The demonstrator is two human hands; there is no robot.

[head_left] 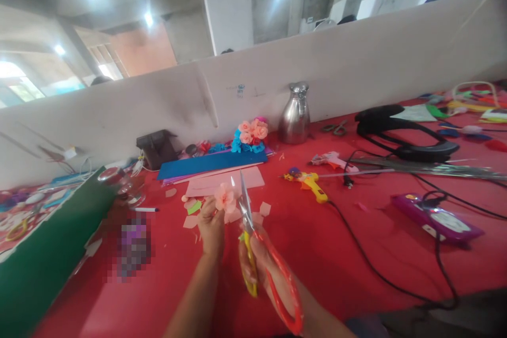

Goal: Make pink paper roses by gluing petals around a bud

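Observation:
My left hand [211,223] pinches a pale pink paper flower [225,198] by its underside, its petals turned up. In my right hand [261,251] is a pair of scissors [248,215] with one red and one yellow handle. The blades stand slightly apart and point away from me, just right of the flower; whether they touch it I cannot tell. Cut pink paper petals [190,221] lie around and behind my hands, with a green paper leaf [194,207] among them. Beyond them lies a pink paper sheet [225,181].
Blue paper sheets [212,164] and a bunch of finished paper flowers [251,134] sit near the partition, beside a metal jug [295,113]. To the right, a yellow glue gun [312,185] trails its cable near a purple power strip [438,219]. A green board [55,248] stands at left.

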